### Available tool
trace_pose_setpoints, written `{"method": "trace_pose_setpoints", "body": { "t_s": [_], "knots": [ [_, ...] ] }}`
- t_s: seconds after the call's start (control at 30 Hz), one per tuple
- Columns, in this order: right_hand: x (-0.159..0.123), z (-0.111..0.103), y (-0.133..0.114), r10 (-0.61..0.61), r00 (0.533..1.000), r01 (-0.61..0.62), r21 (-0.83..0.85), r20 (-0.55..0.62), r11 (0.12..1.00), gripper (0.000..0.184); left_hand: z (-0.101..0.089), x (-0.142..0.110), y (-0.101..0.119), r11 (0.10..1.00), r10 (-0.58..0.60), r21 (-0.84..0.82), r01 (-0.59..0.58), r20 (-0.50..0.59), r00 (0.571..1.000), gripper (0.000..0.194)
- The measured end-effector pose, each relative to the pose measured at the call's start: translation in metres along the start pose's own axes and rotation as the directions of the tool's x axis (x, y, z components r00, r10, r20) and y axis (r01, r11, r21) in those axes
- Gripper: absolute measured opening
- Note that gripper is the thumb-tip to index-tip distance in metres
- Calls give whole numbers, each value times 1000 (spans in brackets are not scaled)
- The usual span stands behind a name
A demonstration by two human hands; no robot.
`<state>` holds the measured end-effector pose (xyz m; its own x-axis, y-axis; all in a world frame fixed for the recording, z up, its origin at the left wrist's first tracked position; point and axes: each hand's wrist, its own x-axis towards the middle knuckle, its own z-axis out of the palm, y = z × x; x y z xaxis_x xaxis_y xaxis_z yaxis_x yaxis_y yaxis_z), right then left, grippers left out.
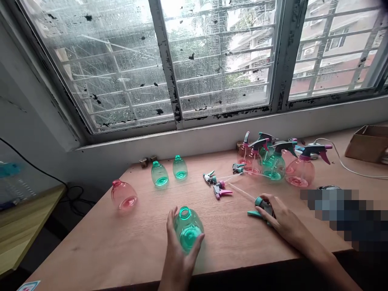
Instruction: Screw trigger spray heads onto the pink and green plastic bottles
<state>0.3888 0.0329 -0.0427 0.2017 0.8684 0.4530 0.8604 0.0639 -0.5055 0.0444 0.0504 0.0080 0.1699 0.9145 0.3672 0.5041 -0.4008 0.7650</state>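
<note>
My left hand (180,250) is wrapped around a clear green bottle (190,226) with an uncapped neck, near the table's front edge. To the right, my right hand (277,212) grips a spray head (263,205) with a teal collar and teal trigger; its clear dip tube points left and away from me. Between and beyond my hands lie loose spray heads: one with a pink trigger (222,190), one grey and teal (209,178), and another teal one (238,167). Two uncapped green bottles (159,173) and an uncapped pink bottle (123,195) stand at the left.
Several pink and green bottles with spray heads fitted (300,171) stand at the back right. A cardboard box (368,143) and a white cable (348,167) are farther right. A blurred patch (336,214) covers something at the right. The wooden table (100,246) meets the window wall behind.
</note>
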Motion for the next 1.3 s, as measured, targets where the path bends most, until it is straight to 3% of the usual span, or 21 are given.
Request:
{"method": "trace_pose_setpoints", "body": {
  "t_s": [0.1,0.2,0.37,0.43,0.5,0.57,0.73,0.9,1.1,1.3],
  "knots": [
    [-1,8,9,3,989,-31,-183,-149,983,68,6,5,-11,986,-110,-109,124,125,986,96],
    [-1,10,14,119,980,-156,-245,-159,957,67,4,12,-17,968,-123,-205,146,122,985,98],
    [2,0,4,160,987,-158,150,-5,976,50,-12,24,-15,859,-276,-426,284,82,958,68],
    [0,-6,-7,196,979,-204,417,61,886,50,-19,26,-13,850,-269,-447,279,87,959,60],
    [-6,-10,-21,210,968,-248,671,139,699,50,-23,27,-12,846,-245,-467,257,88,965,61],
    [-14,-11,-34,244,957,-270,785,156,557,49,-24,26,-12,847,-218,-479,229,80,973,66],
    [-26,-10,-53,262,957,-237,855,124,462,49,-21,23,-20,816,-218,-520,251,125,968,84],
    [-22,-9,-50,314,930,-304,880,192,365,52,-22,22,-21,833,-206,-487,263,168,964,63],
    [-25,-6,-52,272,940,-303,867,204,395,53,-26,22,-14,888,-150,-407,213,181,972,59],
    [-29,-10,-58,129,936,-350,816,329,460,47,-23,20,-12,881,-125,-431,197,191,974,70]
  ]
}}
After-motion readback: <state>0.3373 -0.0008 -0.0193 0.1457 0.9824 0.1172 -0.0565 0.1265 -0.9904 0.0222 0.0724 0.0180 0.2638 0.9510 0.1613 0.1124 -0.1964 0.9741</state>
